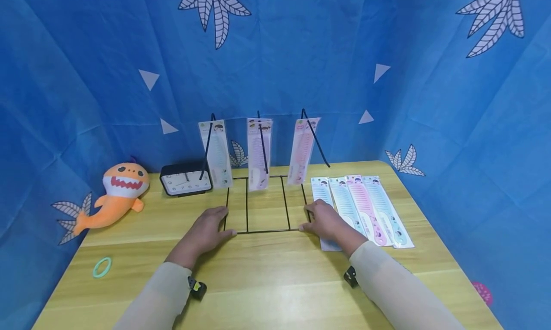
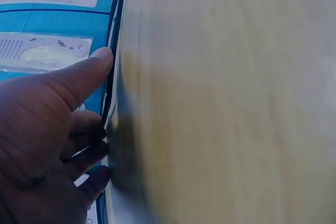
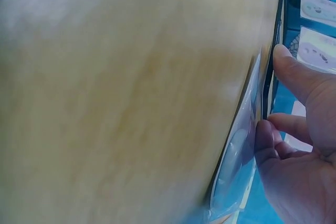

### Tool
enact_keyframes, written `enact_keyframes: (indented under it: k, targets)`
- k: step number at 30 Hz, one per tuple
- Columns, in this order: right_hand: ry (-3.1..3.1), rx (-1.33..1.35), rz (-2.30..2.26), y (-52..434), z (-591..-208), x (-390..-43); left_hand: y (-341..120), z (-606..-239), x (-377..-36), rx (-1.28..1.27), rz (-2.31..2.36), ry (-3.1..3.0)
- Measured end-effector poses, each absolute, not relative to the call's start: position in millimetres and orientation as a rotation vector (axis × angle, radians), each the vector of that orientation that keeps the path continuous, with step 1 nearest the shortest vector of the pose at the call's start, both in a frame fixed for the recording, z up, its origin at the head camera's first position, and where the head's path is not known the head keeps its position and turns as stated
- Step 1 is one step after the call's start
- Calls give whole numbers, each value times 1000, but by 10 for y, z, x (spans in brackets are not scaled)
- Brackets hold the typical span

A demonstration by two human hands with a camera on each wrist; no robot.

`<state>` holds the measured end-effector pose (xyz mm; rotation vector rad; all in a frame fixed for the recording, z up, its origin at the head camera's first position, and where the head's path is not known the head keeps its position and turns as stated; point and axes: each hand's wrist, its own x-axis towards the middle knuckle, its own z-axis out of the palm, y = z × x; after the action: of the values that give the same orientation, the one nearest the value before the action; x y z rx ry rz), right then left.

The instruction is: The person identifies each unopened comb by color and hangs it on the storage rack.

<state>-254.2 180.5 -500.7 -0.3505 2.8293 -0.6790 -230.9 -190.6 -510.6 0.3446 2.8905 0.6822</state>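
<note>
A black wire display rack [image 1: 267,231] stands on the table, its base flat and its hooks raised at the back. My left hand [image 1: 208,227] holds the base's front left corner, thumb [image 2: 102,59] on the front bar. At the front right corner, my right hand [image 1: 325,220] grips the wire between thumb [image 3: 291,66] and fingers. From the hooks hang packaged combs: a pale blue one [image 1: 218,153] on the left, purple ones [image 1: 258,158] in the middle and a pink one [image 1: 301,150] on the right. The right hand partly covers a packaged comb [image 1: 320,191] lying beside the rack.
More packaged combs, pale blue [image 1: 344,205] and pink [image 1: 363,205], lie in a row on the right of the wooden table [image 1: 258,291]. A black-framed clock [image 1: 186,181] and an orange shark plush [image 1: 122,191] sit at the back left. A green ring [image 1: 102,268] lies front left.
</note>
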Motion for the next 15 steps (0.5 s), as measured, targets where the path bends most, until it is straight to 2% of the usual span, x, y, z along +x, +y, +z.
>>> enact_keyframes:
  k: [15]
  targets:
    - [2856,-375,-672,1823,-5075,-2561,-1907,-5072,-2311,352,658,2906]
